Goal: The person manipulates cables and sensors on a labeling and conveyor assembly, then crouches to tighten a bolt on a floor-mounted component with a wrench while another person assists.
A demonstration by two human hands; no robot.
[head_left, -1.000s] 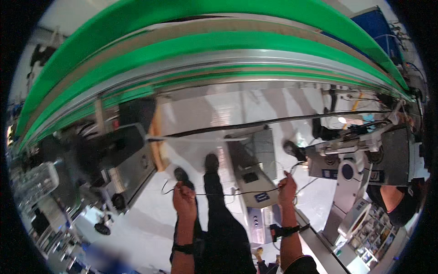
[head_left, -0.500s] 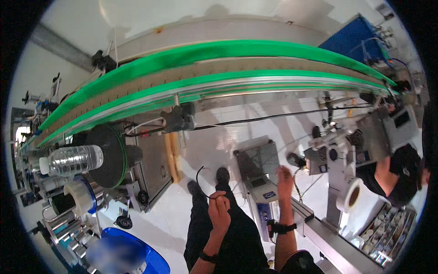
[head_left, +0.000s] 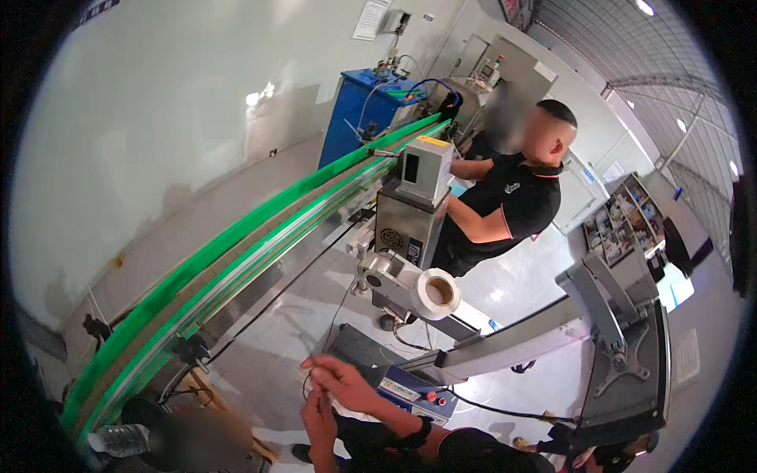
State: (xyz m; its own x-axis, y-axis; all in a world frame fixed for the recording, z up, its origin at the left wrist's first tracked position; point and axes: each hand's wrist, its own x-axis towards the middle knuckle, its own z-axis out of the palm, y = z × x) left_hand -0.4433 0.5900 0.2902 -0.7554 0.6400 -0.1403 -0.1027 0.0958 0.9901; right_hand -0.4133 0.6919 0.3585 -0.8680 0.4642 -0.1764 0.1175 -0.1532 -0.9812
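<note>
In front of my body, my two hands are together. My left hand [head_left: 318, 419] is closed with its fingers pointing up, pinching a thin black cable [head_left: 305, 386] that shows as a small curve beside the fingers. My right hand [head_left: 344, 380] reaches across from the right, its fingers closed at the tips of the left hand, on the cable. Much of the cable is hidden behind the fingers. Below and right of the hands stands a blue and grey control box [head_left: 410, 392] with a red knob.
A green-railed conveyor [head_left: 260, 236] runs diagonally on the left. Beyond the hands are a labelling arm with a white roll [head_left: 435, 293] and a grey machine [head_left: 406, 229]. A co-worker [head_left: 512, 197] stands there. A monitor on a bracket [head_left: 623, 363] is at right; a clear bottle [head_left: 122, 440], lower left.
The view has swung up and to the right. My right hand, open and apart before, has come over to my left hand and closed at the cable.
</note>
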